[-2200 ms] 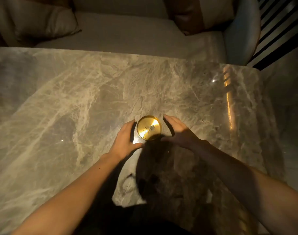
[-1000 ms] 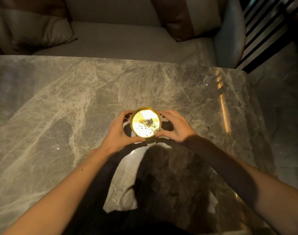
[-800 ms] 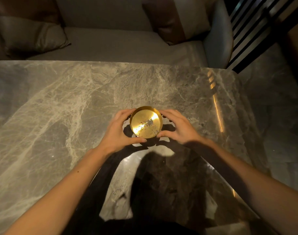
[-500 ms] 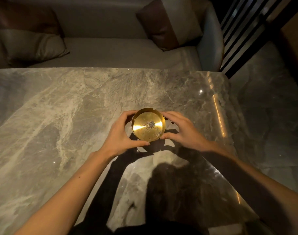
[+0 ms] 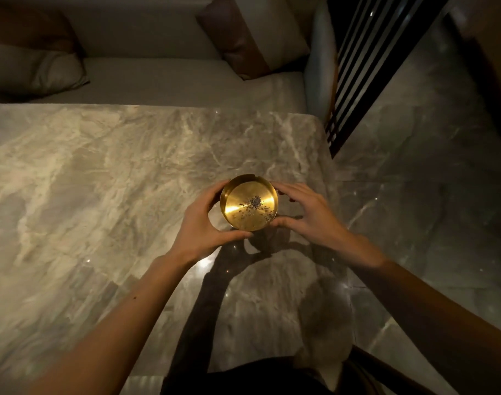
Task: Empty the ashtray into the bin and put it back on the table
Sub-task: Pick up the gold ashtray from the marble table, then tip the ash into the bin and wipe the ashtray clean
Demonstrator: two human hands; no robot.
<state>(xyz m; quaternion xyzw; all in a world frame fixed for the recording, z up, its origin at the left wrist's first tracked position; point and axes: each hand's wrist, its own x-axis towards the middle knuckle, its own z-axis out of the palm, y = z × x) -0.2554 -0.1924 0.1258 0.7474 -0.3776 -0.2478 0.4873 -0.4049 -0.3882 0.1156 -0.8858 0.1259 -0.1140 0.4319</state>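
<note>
A round brass ashtray (image 5: 249,202) with a small heap of grey ash at its centre is held level above the marble table (image 5: 101,195), near the table's right edge. My left hand (image 5: 203,226) grips its left rim with thumb and fingers. On the other side, my right hand (image 5: 309,215) cups the right rim. The hands' shadows fall on the tabletop below. No bin is in view.
A grey sofa (image 5: 172,84) with cushions (image 5: 257,32) runs along the table's far side. Dark vertical slats (image 5: 363,69) stand at the upper right. Polished marble floor (image 5: 428,181) lies to the right of the table.
Both hands closed on the ashtray and lifted it off the table. It has moved toward the table's right edge, and the view has swung right and widened over the floor.
</note>
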